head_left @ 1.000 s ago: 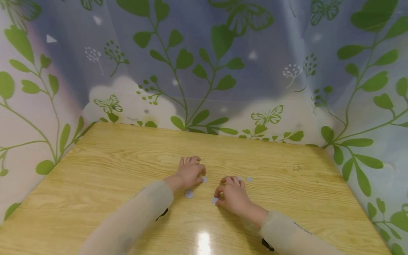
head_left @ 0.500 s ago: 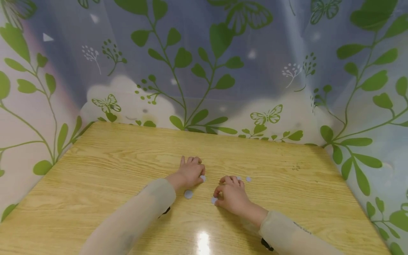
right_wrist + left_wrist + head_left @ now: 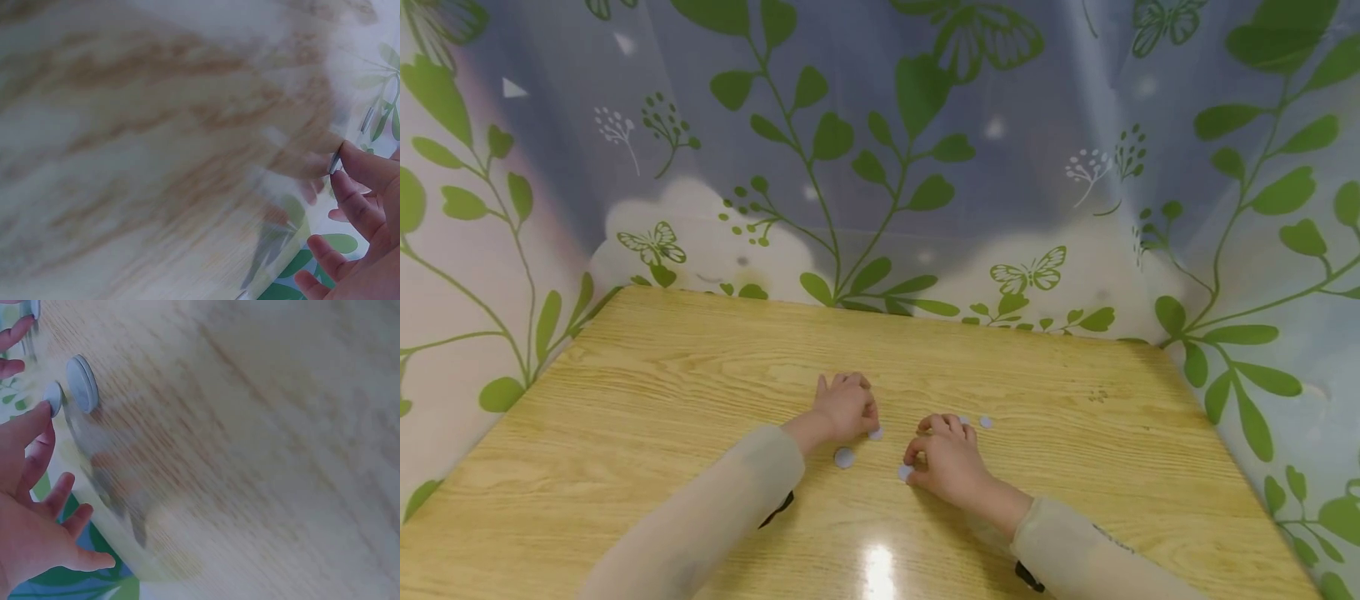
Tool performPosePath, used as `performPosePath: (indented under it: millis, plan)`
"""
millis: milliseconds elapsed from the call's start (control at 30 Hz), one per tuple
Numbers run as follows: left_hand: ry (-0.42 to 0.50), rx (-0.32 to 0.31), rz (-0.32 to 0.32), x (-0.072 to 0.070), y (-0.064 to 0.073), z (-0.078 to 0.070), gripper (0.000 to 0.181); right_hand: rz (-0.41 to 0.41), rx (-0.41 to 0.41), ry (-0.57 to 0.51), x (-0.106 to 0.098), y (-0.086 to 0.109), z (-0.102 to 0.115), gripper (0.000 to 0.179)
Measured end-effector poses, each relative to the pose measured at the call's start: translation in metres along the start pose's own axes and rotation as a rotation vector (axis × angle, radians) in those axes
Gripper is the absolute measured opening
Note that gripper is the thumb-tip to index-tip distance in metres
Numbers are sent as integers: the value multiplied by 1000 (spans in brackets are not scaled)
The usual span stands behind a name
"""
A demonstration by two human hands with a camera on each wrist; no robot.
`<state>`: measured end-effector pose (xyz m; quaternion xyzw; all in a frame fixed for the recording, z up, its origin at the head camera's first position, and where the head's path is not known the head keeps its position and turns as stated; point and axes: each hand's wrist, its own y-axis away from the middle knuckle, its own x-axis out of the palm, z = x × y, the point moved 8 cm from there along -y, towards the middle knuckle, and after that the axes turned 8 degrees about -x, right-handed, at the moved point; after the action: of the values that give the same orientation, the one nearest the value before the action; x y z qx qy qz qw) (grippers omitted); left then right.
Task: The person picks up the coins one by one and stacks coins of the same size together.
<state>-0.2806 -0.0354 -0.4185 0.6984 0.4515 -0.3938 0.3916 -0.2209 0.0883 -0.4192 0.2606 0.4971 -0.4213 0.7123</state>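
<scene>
My left hand [image 3: 844,410] pinches a silver-grey coin [image 3: 54,398] between thumb and forefinger, its other fingers spread. Just beside that coin, on the near side, two coins lie stacked [image 3: 82,384] flat on the wooden table [image 3: 700,358]; in the head view the stack [image 3: 844,457] appears as one pale disc. To the right, my right hand [image 3: 951,462] holds another coin [image 3: 335,161] on edge between thumb and forefinger, low over the wood. Beyond the right hand's fingers are two more coins, one partly hidden [image 3: 964,421] and one in full sight [image 3: 986,422].
A curtain [image 3: 880,167] printed with green leaves and butterflies hangs along the table's back and both sides. Light glares off the wood [image 3: 878,571] near the front. Black straps [image 3: 1028,577] show under the sleeves.
My left hand has shifted slightly toward me with its coin, bringing it nearer the stack. The right hand and the other coins have stayed in place.
</scene>
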Motion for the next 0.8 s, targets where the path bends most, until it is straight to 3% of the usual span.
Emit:
performPosePath:
  millis: [433, 800]
  plan:
    - [121, -73, 67, 0, 7, 16, 19, -10, -6, 18, -2, 0, 3, 9]
    - [195, -91, 116, -4, 17, 14, 18, -27, -18, 33, -2, 3, 3, 9]
